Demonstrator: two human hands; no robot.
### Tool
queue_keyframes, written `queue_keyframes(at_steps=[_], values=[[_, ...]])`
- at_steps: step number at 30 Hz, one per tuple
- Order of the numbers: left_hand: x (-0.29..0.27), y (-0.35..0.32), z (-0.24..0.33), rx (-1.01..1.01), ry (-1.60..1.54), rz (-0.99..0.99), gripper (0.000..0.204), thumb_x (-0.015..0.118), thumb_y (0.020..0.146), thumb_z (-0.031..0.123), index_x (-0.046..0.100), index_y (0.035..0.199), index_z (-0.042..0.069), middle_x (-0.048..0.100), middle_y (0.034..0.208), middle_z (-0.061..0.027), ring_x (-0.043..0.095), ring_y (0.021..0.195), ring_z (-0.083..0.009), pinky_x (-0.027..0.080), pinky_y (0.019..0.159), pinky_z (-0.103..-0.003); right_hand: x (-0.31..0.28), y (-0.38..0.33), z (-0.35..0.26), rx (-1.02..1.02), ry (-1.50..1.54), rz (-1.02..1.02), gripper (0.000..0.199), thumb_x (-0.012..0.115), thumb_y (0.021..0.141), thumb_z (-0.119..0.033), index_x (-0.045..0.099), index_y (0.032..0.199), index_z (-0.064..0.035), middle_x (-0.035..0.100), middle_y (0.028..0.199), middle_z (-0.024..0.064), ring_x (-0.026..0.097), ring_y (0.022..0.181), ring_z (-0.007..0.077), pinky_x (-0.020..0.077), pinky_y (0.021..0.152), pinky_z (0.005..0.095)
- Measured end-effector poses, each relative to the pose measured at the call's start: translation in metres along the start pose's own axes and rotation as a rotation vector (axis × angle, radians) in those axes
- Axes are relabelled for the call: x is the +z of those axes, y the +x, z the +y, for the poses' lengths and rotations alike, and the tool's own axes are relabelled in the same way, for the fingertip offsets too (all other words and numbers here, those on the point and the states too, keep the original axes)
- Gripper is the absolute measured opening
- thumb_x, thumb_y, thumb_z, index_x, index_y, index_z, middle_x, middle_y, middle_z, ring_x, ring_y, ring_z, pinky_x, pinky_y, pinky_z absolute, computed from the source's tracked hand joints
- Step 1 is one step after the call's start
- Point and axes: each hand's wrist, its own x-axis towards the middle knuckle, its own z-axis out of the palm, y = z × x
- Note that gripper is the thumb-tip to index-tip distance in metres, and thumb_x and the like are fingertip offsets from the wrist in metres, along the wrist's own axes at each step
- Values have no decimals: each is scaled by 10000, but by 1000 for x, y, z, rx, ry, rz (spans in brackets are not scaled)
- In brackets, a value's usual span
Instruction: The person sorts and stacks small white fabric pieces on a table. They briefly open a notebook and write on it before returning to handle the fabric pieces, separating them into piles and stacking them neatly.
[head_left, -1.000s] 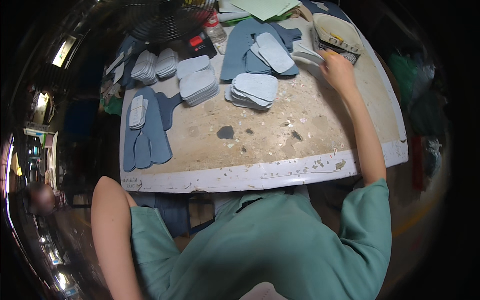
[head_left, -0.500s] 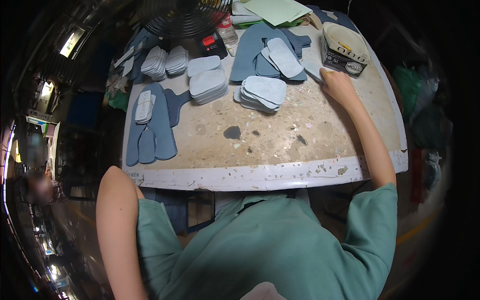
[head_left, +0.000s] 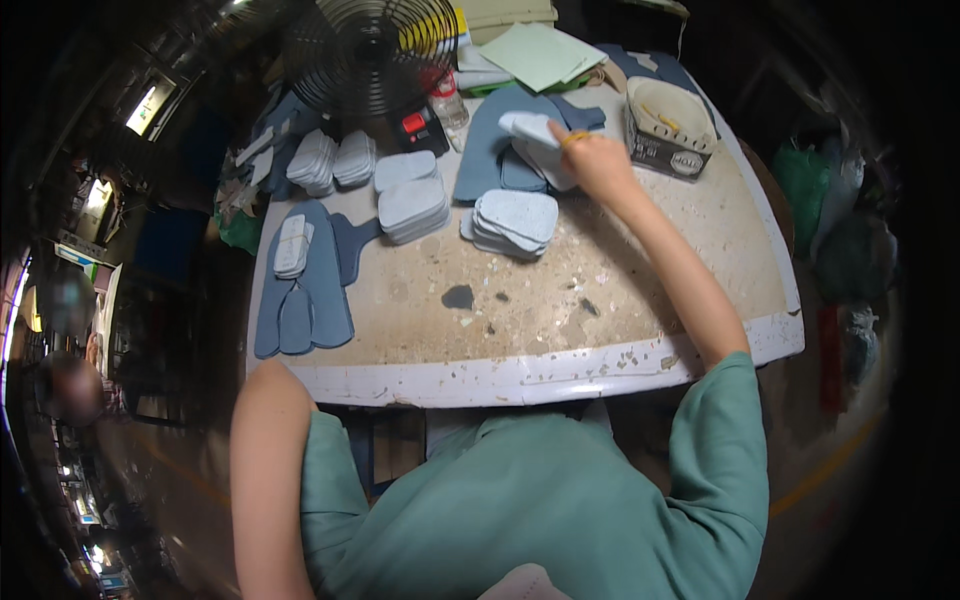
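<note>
Nearest the camera, the left arm hangs below the desk (head_left: 520, 375) edge; the left hand itself is out of view, so its state cannot be told.

On the near part of the desk, bare stained surface carries one small dark scrap (head_left: 458, 296). At the left edge lies one group of long blue cut pieces (head_left: 318, 285) with one small pale stack (head_left: 292, 245) on top.

Mid-desk, one stack of pale blue insole pieces (head_left: 515, 220) lies just in front of the right hand (head_left: 598, 162). To its left stand two squarer pale stacks (head_left: 410, 197), touching, and further left two more stacks (head_left: 335, 160) side by side.

The right hand is raised over the far middle of the desk, fingers closed on one pale blue insole piece (head_left: 530, 127), held clear of the large blue sheet (head_left: 490, 150) beneath it. Judgement: the step in hand is the transfer of a single piece between the sheet and the stack. The next move calls for keeping the piece flat and aligning its outline with the stack.

Far side: one open tin (head_left: 668, 128) to the right of the hand, one wire-guard fan (head_left: 370, 45), one small bottle (head_left: 447, 100), and a pile of green sheets (head_left: 545, 55).
</note>
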Motion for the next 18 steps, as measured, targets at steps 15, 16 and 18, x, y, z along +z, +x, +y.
queue_keyframes(at_steps=[15,16,18], values=[[11,-359,20,-1925,78,-703,279,553,948,203,582,1157,21,623,1134,-156,587,1106,-289,440,965,-371,-6,-48,-59,222,749,-308,576,715,810,-391,610,1091,101,636,1000,285,637,934,411,508,818,421],[12,-366,29,-1994,4,-686,296,556,949,225,584,1165,24,625,1131,-172,586,1105,-315,439,968,-381,-6,-53,-59,295,818,-375,599,758,767,-376,606,1107,93,642,1014,272,643,943,385,507,830,406],[2,-376,37,-1986,-150,-1106,321,561,948,264,592,1183,48,634,1116,-170,594,1089,-315,440,967,-390,-5,-59,-60,182,842,-378,618,783,742,-345,580,1150,71,655,1038,226,654,937,323,511,831,371]])
